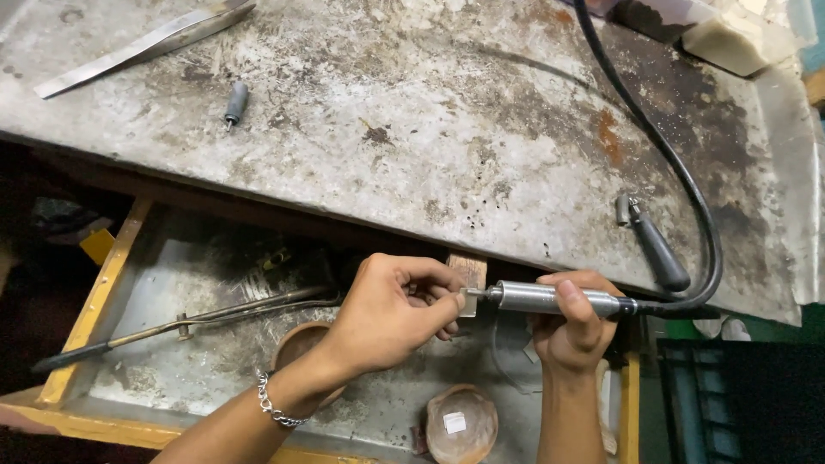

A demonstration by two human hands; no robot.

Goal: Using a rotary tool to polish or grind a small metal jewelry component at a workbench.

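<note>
A round brown clay bowl [462, 424] sits nearest, at six o'clock. Above it, the left hand [397, 309] pinches a small pale metal piece [469, 294] against a wooden peg [468, 273], while the right hand [573, 325] clenches a silver cylindrical rotary handpiece [550, 298]. Beyond lies the stained grey metal worktop [430, 112].

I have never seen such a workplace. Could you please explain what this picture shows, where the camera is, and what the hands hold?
The camera sits on the person's head and looks down at a worn metal workbench with an open drawer under it. The right hand grips a silver rotary handpiece, a small motor tool fed by a black flexible cable. The left hand, with a chain bracelet, pinches a tiny metal piece against a small wooden peg at the tool's tip. On the bench lie a flat metal file, a small grey bit and a black-handled tool.
</note>
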